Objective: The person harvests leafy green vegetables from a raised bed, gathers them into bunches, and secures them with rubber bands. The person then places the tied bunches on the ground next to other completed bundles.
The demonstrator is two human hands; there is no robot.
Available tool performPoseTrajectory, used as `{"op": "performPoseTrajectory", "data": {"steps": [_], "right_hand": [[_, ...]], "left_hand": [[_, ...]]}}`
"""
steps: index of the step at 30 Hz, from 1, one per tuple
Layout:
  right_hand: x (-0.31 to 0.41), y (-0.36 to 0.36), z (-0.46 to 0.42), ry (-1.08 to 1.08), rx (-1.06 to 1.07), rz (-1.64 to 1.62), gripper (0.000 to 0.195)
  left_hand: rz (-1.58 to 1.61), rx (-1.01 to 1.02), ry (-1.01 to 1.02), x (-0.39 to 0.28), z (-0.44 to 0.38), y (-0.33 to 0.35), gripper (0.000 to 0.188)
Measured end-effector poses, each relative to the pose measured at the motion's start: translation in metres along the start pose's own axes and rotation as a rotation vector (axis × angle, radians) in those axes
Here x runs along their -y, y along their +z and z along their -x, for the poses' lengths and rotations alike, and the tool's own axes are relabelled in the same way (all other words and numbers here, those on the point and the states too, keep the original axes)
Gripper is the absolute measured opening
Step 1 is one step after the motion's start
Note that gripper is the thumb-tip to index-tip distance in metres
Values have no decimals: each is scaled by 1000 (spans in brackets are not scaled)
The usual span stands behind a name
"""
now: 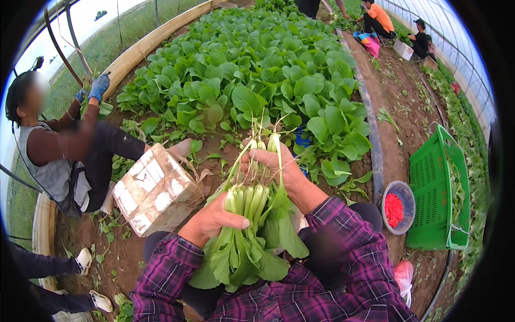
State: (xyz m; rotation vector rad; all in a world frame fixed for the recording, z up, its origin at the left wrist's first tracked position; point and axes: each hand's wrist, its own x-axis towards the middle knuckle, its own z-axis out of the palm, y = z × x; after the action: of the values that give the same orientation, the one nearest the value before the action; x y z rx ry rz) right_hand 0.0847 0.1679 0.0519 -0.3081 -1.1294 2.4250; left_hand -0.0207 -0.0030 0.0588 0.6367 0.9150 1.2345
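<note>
My left hand [217,217] is closed around a bunch of leafy greens [245,245], its pale stems and roots upward and its leaves hanging down. Just above it, my right hand [277,165] grips a few more uprooted plants [275,144] by their stems near the roots. Thin roots stick up past my right fingers, and the leaves of these plants hang beside the bunch. Both hands are bare, close together in front of my body. Beyond them grows a dense bed of leafy green plants [261,68].
At left, a seated person [44,149] in blue gloves holds plants near a taped foam box [157,189]. Right of me stand a basin [406,193] with red material and a green plastic crate [428,189] holding greens. Other people [380,18] crouch at upper right.
</note>
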Motion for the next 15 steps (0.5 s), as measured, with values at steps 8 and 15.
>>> {"op": "performPoseTrajectory", "data": {"steps": [8,15], "right_hand": [[11,-8,4,23,58,-385,53],[48,-17,-5,-120,27,101,63]], "left_hand": [[105,84,-6,8,1,-14,72],[160,148,-23,7,0,-25,72]]}}
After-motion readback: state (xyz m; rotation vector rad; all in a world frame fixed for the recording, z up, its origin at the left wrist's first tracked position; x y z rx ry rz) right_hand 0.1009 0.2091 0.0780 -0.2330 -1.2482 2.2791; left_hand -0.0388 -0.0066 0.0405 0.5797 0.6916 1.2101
